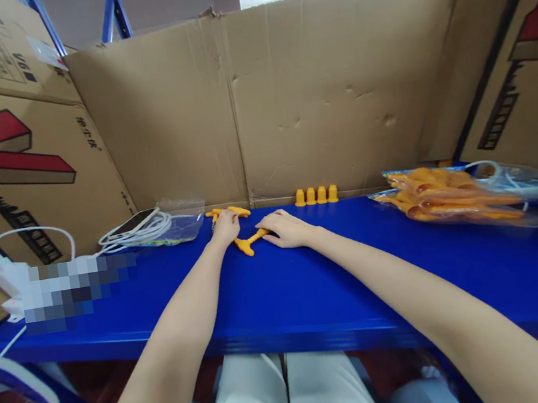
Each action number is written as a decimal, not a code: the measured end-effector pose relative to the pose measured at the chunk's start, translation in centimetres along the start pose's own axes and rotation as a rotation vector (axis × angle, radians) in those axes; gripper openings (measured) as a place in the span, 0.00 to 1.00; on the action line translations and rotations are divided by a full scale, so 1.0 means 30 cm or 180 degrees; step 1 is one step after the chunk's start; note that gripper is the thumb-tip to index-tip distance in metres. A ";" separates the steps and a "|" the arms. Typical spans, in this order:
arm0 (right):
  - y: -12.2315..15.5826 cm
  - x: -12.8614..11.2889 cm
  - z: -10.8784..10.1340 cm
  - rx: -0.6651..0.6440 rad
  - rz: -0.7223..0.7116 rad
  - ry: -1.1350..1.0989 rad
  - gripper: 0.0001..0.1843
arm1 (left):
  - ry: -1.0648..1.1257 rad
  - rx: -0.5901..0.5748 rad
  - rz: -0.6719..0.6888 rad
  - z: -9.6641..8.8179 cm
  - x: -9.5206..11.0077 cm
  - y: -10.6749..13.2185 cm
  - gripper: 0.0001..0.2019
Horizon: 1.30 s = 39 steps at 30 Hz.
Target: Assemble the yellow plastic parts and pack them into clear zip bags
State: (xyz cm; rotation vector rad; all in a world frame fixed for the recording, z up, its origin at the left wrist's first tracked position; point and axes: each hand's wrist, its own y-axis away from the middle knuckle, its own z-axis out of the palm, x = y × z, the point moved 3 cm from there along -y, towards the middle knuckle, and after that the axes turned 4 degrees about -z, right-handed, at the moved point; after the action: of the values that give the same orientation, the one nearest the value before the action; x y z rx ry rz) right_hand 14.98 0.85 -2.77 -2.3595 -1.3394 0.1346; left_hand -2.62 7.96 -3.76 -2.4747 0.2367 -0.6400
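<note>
My left hand (226,228) is closed, its fingertips pinched on an orange plastic piece (240,211) with a bar-like end, low over the blue tabletop near the cardboard back wall. A small dark chain-like part hangs at that piece's left side. Just right of it, my right hand (287,228) has its fingers closed around the end of an orange T-handled piece with a ridged shaft (244,246). The handle end points left toward my left wrist; the shaft's far end is hidden by my right fingers.
Several small orange caps (316,196) stand in a row by the back wall. A clear bag of orange parts (442,192) lies at right. At left are a phone (133,223), a coiled white cable (152,231) and a white power strip (10,280). Cardboard (322,86) encloses the blue table (313,296).
</note>
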 end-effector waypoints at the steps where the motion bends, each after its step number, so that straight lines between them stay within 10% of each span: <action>1: -0.002 0.000 0.000 -0.0037 0.0034 0.0035 0.16 | 0.0017 0.0025 0.0063 -0.006 0.010 0.001 0.14; 17: 0.019 0.049 -0.036 0.0361 0.0761 0.1225 0.15 | -0.0070 -0.0440 0.0789 -0.069 0.176 0.074 0.25; 39: 0.013 0.061 -0.038 0.0199 0.0564 0.1235 0.16 | 0.0090 -0.0237 0.0228 -0.084 0.191 0.074 0.16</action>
State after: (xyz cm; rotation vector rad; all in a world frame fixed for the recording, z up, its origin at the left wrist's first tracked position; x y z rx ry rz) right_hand 16.60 1.86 -1.68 -2.2975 -0.9301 -0.2170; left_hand 1.07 3.20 -0.96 -2.5169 0.3647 -0.6472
